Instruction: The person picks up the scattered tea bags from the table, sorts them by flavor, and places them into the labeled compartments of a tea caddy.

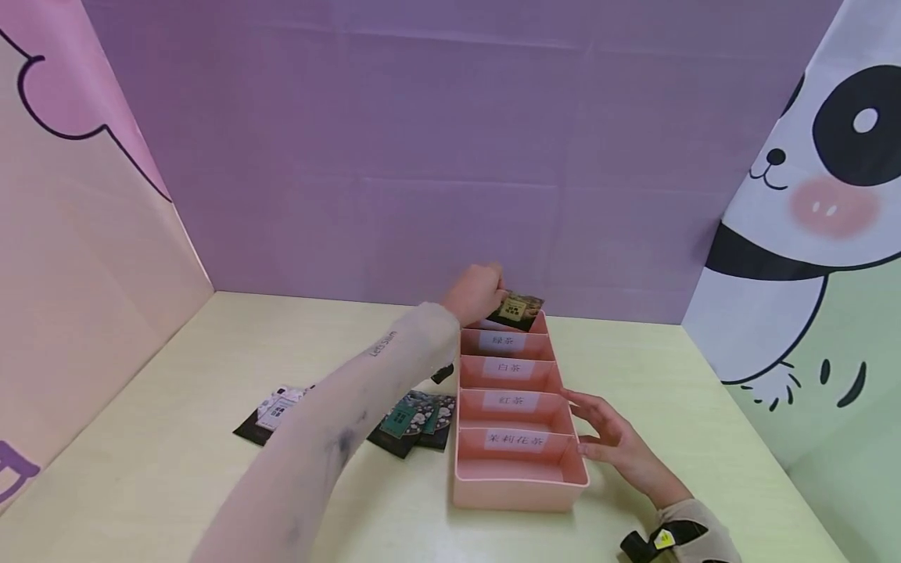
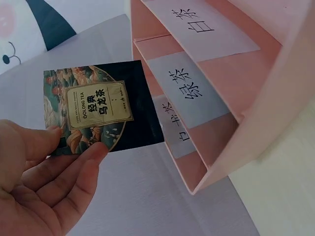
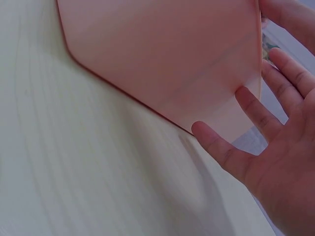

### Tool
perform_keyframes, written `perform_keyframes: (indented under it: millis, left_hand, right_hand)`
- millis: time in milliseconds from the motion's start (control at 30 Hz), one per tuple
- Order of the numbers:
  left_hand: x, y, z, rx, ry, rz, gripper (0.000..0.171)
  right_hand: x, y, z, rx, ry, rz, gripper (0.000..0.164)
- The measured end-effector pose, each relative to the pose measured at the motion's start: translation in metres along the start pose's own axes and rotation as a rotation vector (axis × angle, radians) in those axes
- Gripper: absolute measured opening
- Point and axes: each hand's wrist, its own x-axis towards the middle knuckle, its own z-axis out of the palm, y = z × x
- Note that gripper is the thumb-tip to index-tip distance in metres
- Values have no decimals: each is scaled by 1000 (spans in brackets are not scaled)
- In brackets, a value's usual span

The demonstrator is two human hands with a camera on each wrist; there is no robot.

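Observation:
My left hand [image 1: 479,294] pinches a dark oolong tea packet [image 1: 516,310] between thumb and fingers. In the left wrist view the packet [image 2: 101,105] shows its patterned front and gold label. It is tilted over the far compartment of a pink divided box [image 1: 517,494], its lower edge close to that compartment's label. White labels with Chinese writing mark the compartments. At the box's right side, my right hand [image 1: 615,439] has spread fingers. In the right wrist view, fingertips [image 3: 244,93] touch the box's pink outer wall [image 3: 162,54].
Left of the box lie dark packets with green labels [image 1: 401,418]. Farther left is a packet with a white label [image 1: 276,413], partly hidden by the left forearm. The purple backdrop [image 1: 457,156] stands just behind the box.

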Motion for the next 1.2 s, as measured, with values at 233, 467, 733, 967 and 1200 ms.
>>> perform_keyframes:
  millis: [233, 467, 733, 967, 1200]
  left_hand:
    - [8, 1, 11, 53, -84, 15, 16]
    - [7, -9, 26, 50, -140, -8, 27]
    - [-4, -31, 43, 68, -81, 10, 20]
    - [-5, -38, 46, 264, -49, -80, 6]
    - [-6, -47, 48, 254, -42, -119, 14]
  right_hand:
    - [-1, -2, 1, -9, 12, 23, 58]
    - [2, -2, 2, 9, 5, 21, 58]
    - [6, 0, 5, 27, -11, 23, 59]
    - [9, 2, 5, 21, -12, 17, 59]
    - [9, 3, 3, 17, -23, -3, 59]
